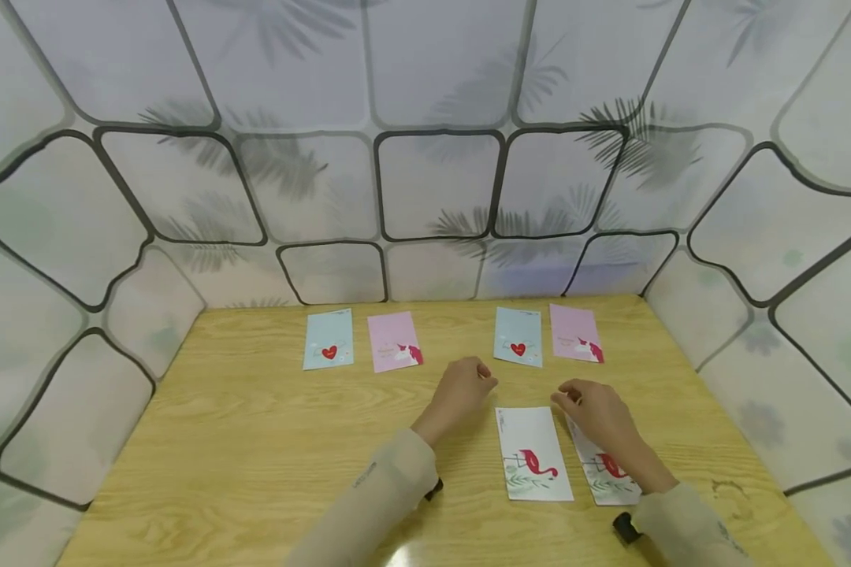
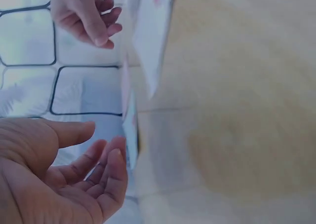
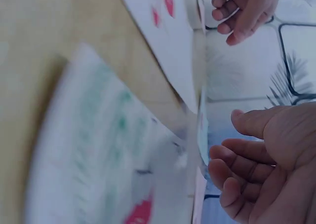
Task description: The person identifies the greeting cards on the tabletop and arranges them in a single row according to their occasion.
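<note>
My left hand (image 1: 461, 394) hovers over the table just left of a white flamingo card (image 1: 528, 441). Its fingers are loosely bent, and the left wrist view shows nothing between the thumb and fingers of that left hand (image 2: 74, 174). Above the upper part of a second flamingo card (image 1: 613, 492) is my right hand (image 1: 599, 413), covering some of that card. The right wrist view shows the right hand (image 3: 269, 160) with relaxed fingers and nothing in them. Both flamingo cards lie side by side, near the front right of the table.
Along the back of the wooden table (image 1: 241, 441) lie a blue heart card (image 1: 329, 339) and a pink unicorn card (image 1: 395, 342). Farther right are another blue heart card (image 1: 518, 336) and another pink unicorn card (image 1: 576, 333). Patterned walls (image 1: 432, 185) border the table.
</note>
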`<action>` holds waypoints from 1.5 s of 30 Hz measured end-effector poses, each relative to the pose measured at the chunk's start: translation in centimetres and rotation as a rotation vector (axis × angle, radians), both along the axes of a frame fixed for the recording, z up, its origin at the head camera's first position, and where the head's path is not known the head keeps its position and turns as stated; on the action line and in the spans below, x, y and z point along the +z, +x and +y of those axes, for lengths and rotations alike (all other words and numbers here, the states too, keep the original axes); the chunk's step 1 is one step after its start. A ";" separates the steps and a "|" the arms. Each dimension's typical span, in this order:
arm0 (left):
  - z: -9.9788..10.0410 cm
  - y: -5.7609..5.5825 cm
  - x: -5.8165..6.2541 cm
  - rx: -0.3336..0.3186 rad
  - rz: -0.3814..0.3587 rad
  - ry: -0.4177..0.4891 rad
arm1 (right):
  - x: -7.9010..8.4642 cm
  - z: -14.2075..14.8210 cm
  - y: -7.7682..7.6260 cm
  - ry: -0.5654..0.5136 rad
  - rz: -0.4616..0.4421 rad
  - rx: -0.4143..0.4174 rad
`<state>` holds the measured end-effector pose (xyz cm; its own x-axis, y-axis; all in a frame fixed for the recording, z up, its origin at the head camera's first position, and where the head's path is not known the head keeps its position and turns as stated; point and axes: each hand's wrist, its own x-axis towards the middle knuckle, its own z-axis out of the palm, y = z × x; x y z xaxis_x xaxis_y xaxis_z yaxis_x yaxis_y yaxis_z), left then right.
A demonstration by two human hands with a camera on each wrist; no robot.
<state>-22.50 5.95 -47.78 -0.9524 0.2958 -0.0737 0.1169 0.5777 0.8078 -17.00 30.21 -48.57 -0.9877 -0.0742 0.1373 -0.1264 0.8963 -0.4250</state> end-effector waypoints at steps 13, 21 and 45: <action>4.8 -4.0 2.7 0.009 0.136 0.068 | 2.5 4.9 -5.1 -0.083 0.053 -0.032; 9.1 -5.8 1.5 -0.111 0.175 -0.038 | 1.7 8.0 -9.0 -0.063 -0.123 -0.100; 15.9 -6.6 -2.8 0.003 0.324 -0.409 | -1.1 11.7 -15.8 -0.031 -0.132 0.011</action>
